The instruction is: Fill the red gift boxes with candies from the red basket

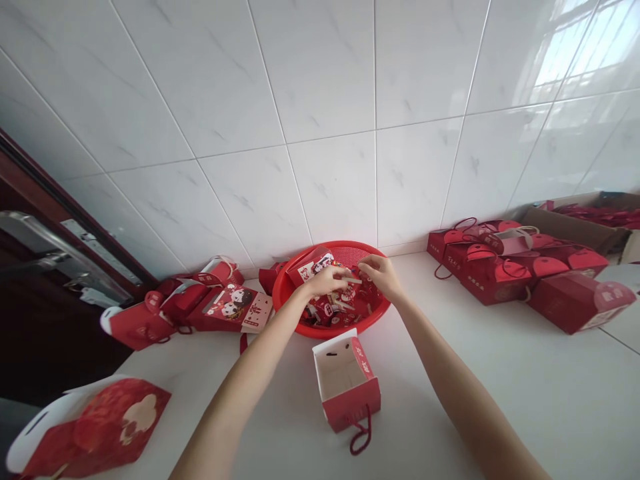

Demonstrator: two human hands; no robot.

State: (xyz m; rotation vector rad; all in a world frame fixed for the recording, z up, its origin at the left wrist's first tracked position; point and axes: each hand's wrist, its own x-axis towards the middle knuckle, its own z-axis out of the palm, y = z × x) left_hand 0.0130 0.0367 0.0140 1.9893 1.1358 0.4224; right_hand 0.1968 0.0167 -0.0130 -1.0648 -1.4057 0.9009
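My left hand (327,281) is over the red plastic basket (281,293), its fingers closed around a small pale strip that I cannot name. Beside it, my right hand (381,275) reaches over the basket's right side with thumb and fingers pinched; what they hold, if anything, is too small to make out. Under both hands lie many small red and white packets (340,307), partly covered by the fingers. A red card box (350,403) with a dark red cord handle stands open in front of the basket, between my forearms.
Several red boxes with cords (480,270) cluster at the right, near a cardboard carton (565,227). More red gift boxes (200,303) lie left of the basket. Another red box (100,427) sits at the near left. A tiled wall (330,187) rises behind; a dark door (45,267) is at the left.
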